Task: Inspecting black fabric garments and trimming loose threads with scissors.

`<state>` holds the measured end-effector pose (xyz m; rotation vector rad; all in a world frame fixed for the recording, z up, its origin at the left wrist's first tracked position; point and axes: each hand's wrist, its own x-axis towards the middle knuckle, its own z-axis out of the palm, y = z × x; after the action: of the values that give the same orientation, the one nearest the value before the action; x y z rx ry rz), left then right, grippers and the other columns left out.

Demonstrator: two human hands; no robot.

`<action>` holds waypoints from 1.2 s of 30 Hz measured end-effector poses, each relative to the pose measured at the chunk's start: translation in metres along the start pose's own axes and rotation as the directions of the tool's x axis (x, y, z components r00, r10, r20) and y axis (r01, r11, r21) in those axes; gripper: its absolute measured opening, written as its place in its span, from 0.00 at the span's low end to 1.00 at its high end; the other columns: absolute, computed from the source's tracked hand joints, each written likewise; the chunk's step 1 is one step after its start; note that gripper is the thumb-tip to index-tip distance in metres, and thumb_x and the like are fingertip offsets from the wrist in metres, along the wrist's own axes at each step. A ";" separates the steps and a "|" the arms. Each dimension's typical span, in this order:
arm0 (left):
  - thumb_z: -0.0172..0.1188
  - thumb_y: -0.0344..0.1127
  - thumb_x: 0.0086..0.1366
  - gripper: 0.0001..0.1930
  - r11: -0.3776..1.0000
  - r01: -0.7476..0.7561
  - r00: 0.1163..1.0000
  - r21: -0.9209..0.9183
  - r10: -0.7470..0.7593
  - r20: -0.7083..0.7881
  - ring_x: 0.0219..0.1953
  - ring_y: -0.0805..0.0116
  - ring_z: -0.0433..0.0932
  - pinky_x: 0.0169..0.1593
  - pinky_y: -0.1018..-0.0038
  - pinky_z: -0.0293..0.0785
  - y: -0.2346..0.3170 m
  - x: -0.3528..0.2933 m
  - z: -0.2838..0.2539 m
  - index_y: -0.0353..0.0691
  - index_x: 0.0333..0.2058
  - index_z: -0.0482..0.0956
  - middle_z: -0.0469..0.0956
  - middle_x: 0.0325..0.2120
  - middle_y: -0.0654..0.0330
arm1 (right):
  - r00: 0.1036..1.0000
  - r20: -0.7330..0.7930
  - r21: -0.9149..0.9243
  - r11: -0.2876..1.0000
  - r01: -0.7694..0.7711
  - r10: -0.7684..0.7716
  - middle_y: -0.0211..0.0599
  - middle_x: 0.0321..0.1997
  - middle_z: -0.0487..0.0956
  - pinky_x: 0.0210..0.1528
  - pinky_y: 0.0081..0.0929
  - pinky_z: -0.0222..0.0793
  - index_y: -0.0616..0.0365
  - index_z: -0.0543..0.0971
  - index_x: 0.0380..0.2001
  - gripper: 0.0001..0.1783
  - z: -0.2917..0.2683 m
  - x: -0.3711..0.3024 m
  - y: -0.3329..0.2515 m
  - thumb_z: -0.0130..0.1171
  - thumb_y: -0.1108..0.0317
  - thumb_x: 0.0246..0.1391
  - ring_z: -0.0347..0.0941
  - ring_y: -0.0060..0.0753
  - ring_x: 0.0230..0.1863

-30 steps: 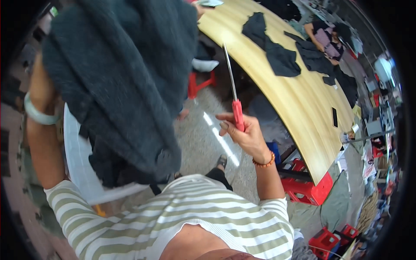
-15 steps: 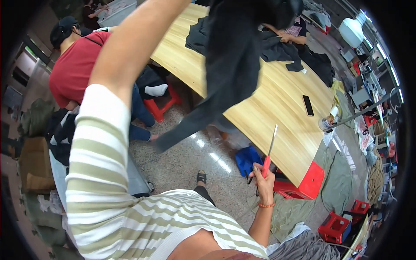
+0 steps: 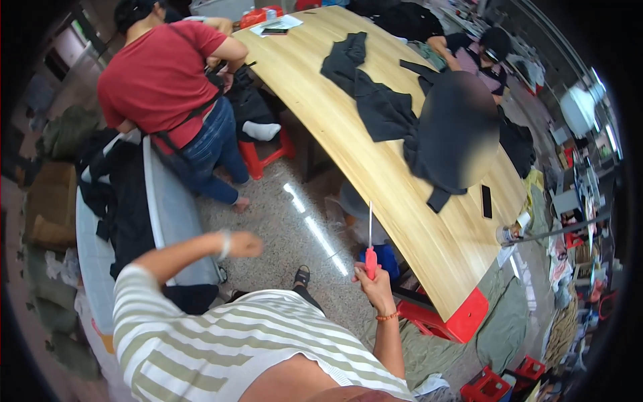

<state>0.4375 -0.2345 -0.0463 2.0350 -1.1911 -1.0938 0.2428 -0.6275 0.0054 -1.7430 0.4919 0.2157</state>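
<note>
My right hand (image 3: pixel 375 289), with an orange bead bracelet at its wrist, is closed around a red-handled tool (image 3: pixel 370 258). The tool's thin metal blade points up beside the table's near edge. My left hand (image 3: pixel 245 244), with a pale band at its wrist, is smeared by motion over the floor at left; nothing shows in it, and its fingers cannot be made out. Dark garments (image 3: pixel 385 110) lie on the wooden table (image 3: pixel 442 248), beyond both hands. A large blurred dark patch hides part of them at right.
A person in a red shirt (image 3: pixel 157 74) bends over dark cloth at left, by a pale bin (image 3: pixel 151 194). Another person (image 3: pixel 485 57) sits at the table's far side. A phone (image 3: pixel 486 202) lies on the table. Red stools (image 3: pixel 462 318) stand under its corner.
My left arm has come down from high up, and the dark garment it had raised now lies on the table. My right hand has shifted left with the tool.
</note>
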 end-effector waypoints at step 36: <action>0.70 0.49 0.53 0.37 -0.294 -0.108 -0.661 -0.950 -0.692 0.289 0.62 0.47 0.64 0.63 0.58 0.66 -0.261 -0.492 0.227 0.50 0.61 0.67 0.62 0.61 0.47 | 0.695 0.706 -0.591 0.651 0.476 0.133 0.40 0.21 0.81 0.24 0.32 0.68 0.65 0.81 0.30 0.12 0.384 0.020 -0.105 0.61 0.64 0.58 0.77 0.30 0.22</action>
<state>0.2234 0.3115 -0.1804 1.6136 2.0078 -0.0320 0.3524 -0.2445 0.0006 -2.2921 -0.4533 1.0256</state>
